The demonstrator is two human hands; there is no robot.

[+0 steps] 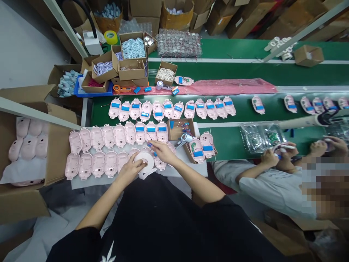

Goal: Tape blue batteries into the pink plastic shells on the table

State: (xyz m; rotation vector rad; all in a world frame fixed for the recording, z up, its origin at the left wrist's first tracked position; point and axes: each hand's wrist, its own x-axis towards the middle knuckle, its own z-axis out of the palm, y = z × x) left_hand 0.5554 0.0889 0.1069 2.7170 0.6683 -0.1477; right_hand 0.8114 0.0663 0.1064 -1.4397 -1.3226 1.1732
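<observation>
At the table's [231, 143] front edge the left hand [130, 169] gripped the tape roll [144, 160], and just right of it the right hand [165, 153] pinched a blue piece [155, 145].

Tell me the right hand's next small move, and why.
Probably press the blue piece down into the pink shell under it. The right hand pinches it just over that shell, back-row shells already carry blue pieces, and the left hand holds the tape roll.
</observation>
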